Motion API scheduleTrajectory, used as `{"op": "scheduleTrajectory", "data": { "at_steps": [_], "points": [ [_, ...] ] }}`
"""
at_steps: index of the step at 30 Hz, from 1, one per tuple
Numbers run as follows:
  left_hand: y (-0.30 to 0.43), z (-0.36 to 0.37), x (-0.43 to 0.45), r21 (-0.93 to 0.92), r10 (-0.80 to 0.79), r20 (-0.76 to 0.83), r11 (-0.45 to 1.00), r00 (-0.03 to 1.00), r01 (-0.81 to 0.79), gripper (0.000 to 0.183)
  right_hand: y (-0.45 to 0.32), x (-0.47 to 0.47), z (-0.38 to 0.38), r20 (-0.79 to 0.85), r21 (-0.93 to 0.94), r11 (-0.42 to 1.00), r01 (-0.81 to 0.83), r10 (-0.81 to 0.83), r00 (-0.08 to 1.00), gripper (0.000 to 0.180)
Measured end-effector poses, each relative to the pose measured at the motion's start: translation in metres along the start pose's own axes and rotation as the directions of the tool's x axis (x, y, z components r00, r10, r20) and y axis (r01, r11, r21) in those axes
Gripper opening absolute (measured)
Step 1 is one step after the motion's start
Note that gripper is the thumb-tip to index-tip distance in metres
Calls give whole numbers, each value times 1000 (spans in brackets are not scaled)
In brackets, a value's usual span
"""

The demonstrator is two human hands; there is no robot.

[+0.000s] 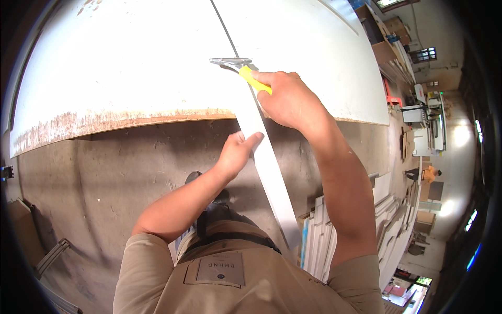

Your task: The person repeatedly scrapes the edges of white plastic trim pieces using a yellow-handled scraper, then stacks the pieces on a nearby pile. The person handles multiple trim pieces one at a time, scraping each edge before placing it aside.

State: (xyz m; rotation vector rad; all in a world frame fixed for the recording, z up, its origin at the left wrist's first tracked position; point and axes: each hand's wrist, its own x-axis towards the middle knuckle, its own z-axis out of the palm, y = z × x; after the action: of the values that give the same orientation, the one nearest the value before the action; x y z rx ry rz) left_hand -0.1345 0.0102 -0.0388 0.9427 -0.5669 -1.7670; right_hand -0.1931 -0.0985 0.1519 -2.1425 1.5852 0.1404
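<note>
My right hand (288,98) grips the yellow handle of a scraper (255,79). Its wide metal head rests at or just above a long white board (270,176), close to a dark line running along it. The board lies partly on a white-topped worktable (137,66) and juts out over the table's near edge toward my body. My left hand (235,153) holds the jutting part from its left side, thumb on top and fingers hidden underneath. Glare washes out the far part of the board, so its outline on the table is hard to tell.
White panels and strips (319,231) are stacked at my right. The table's front edge (117,121) is worn and chipped. A metal frame (53,257) stands on the concrete floor at lower left. Far right, a person in an orange top (429,173) stands near machinery (423,117).
</note>
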Motion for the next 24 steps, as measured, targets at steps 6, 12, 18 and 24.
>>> {"op": "scheduleTrajectory", "data": {
  "at_steps": [6, 12, 18, 24],
  "points": [
    [-51, 33, -85, 242, -391, 327, 915, 861, 324, 38, -27, 32, -7, 4, -15, 1000, -27, 27, 1000, 50],
    [-14, 10, -48, 154, -416, 266, 909, 869, 388, 50, -37, 46, -18, 48, -42, 998, -37, 39, 998, 50],
    [28, -18, 17, -1, -118, -25, 993, 993, 118, 27, -32, 47, -13, -11, -87, 996, 2, -3, 1000, 48],
    [-23, 8, -58, 98, -292, 110, 955, 950, 282, 26, -30, 82, -7, 25, 33, 994, 106, -107, 994, 34]
  ]
}}
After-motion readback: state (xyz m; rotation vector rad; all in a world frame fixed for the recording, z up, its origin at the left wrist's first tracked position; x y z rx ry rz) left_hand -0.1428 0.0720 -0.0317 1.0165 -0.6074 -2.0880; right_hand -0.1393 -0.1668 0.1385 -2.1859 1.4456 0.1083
